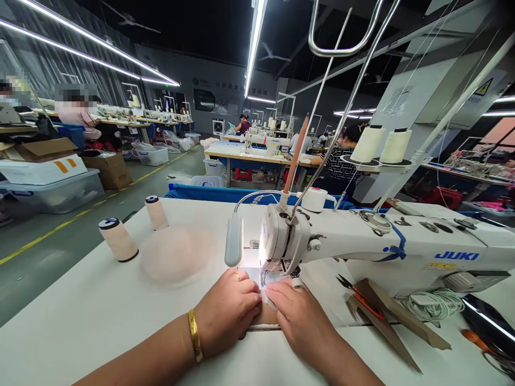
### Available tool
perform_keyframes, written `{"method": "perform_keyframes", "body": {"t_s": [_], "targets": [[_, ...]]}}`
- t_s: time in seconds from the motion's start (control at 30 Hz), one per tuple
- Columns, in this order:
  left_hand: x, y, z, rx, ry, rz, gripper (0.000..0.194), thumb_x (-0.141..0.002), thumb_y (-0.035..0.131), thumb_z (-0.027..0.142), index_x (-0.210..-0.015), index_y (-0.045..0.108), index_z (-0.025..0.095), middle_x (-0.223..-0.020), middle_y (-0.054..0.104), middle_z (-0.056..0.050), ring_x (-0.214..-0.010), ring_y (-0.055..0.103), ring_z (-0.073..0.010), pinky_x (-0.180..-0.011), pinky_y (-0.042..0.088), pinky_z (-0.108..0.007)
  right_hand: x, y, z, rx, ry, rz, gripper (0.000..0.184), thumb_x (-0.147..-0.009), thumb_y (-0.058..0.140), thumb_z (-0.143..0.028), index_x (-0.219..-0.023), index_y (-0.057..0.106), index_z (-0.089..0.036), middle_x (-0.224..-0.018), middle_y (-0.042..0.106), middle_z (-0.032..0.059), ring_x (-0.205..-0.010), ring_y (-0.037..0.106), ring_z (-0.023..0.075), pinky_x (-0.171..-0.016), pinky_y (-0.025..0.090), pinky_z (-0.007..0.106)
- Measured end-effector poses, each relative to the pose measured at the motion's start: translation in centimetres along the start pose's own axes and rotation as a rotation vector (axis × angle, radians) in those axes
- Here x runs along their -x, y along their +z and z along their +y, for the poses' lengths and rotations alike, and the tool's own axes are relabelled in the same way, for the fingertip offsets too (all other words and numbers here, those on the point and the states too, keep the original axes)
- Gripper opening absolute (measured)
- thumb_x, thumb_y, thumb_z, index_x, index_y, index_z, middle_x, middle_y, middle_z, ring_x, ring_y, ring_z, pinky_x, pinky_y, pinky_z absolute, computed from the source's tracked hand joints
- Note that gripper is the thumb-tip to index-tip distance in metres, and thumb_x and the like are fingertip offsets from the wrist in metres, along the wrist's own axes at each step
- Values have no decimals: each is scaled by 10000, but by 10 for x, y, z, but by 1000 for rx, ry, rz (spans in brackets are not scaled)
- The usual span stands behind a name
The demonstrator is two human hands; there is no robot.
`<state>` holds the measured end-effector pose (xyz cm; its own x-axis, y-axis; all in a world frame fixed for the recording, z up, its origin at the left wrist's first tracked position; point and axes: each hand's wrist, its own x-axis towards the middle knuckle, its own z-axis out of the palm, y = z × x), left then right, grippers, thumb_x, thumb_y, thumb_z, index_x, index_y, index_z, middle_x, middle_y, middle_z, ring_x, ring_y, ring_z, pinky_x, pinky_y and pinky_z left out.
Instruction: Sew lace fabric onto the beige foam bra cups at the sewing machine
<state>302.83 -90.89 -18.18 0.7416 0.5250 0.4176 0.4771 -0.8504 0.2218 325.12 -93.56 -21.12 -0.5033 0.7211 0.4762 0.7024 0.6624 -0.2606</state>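
Note:
At the needle of a white sewing machine (346, 236), both hands meet around a small piece of thin white fabric (270, 302). My left hand (225, 311), with a ring and a gold bangle, has its fingers curled at the fabric's left side. My right hand (303, 324) pinches the right side, fingers together close to the presser foot (263, 279). The fingertips and hands hide most of the fabric. A lit lamp (234, 241) hangs just behind my left hand.
Two thread cones (118, 239) and a sheer beige fabric pile (177, 254) occupy the table's left. Orange-handled snips (364, 300), brown card pieces (396, 338), a coiled white cable (434, 305) and a black phone (493, 321) lie right. Co-workers sit at distant machines.

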Motion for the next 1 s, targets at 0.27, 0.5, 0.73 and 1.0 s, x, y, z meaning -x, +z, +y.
{"method": "perform_keyframes", "body": {"t_s": [0.27, 0.5, 0.73, 1.0], "targets": [[-2, 2, -7, -21, -1, 13, 307, -1032, 423, 137, -930, 707, 193, -879, 713, -43, -830, 591, -233, -811, 468, -434, 1, 0, -1, -49, -6, 11, 417, -844, 440, 51, -1086, 656, -212, -1023, 719, 61, -907, 615, 251, -737, 492, 365], [-4, 4, -12, -37, -35, -1, 291, -1015, 447, 132, -935, 719, 199, -909, 725, -51, -867, 601, -246, -834, 474, -438, -2, 3, 0, 15, 30, -7, 352, -821, 419, 53, -927, 627, -210, -918, 689, 61, -794, 579, 245, -657, 459, 362], [-12, 3, -24, 100, -256, -75, 273, -983, 462, 198, -977, 734, 211, -1018, 732, -88, -996, 630, -283, -921, 493, -449, -7, 2, 3, -1, 117, -31, 492, -833, 453, 32, -1192, 683, -213, -1229, 723, 92, -1054, 653, 280, -867, 564, 400], [-58, 31, -66, 168, -702, 14, 188, -946, 708, 332, -948, 682, 146, -982, 672, -63, -940, 639, -231, -885, 540, -410, -8, 5, 3, -8, 170, -60, 451, -871, 446, 10, -1169, 708, -203, -1321, 712, 98, -1114, 665, 298, -920, 583, 440]]}}
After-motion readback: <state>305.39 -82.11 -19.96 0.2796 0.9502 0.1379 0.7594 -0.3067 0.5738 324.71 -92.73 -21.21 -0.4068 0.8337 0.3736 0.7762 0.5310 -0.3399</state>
